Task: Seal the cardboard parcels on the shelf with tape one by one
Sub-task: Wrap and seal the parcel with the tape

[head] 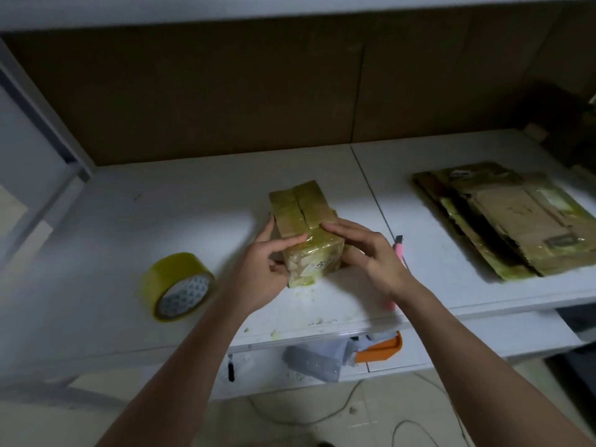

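We pressed flat fingers of our left hand (267, 266) and right hand (367, 253) along the cardboard parcel (306, 233), best smoothing tape outward, gripping nothing.

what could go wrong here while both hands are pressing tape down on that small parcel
1. The parcel sits near the shelf front edge; a hard push might slide it off.
2. The pink cutter lies right beside the right hand, which could knock it.
3. The tape roll stands on edge and could roll away.
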`<move>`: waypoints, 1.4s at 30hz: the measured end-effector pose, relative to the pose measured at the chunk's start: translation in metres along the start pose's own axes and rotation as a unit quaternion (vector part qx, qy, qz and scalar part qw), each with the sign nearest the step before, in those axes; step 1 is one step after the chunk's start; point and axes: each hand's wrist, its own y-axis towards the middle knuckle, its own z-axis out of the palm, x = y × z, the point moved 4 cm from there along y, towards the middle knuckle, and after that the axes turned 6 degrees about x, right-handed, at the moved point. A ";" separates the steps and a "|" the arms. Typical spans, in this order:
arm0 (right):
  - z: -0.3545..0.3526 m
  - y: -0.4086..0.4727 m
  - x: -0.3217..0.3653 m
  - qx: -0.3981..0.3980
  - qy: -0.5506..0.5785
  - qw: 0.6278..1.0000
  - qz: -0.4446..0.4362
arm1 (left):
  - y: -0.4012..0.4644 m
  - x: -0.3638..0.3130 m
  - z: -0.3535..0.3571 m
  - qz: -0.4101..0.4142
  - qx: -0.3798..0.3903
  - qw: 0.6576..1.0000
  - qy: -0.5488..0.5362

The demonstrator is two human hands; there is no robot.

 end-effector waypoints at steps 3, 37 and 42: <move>-0.001 0.003 -0.003 -0.003 0.004 1.000 0.003 | 0.004 0.003 0.002 -0.018 -0.023 0.998 -0.049; 0.021 0.012 -0.010 -0.059 -0.236 0.968 -0.060 | -0.008 0.005 0.003 -0.064 -0.031 0.997 -0.013; 0.012 0.015 -0.007 -0.023 -0.179 0.982 -0.052 | 0.002 0.003 0.006 -0.075 -0.117 0.990 -0.007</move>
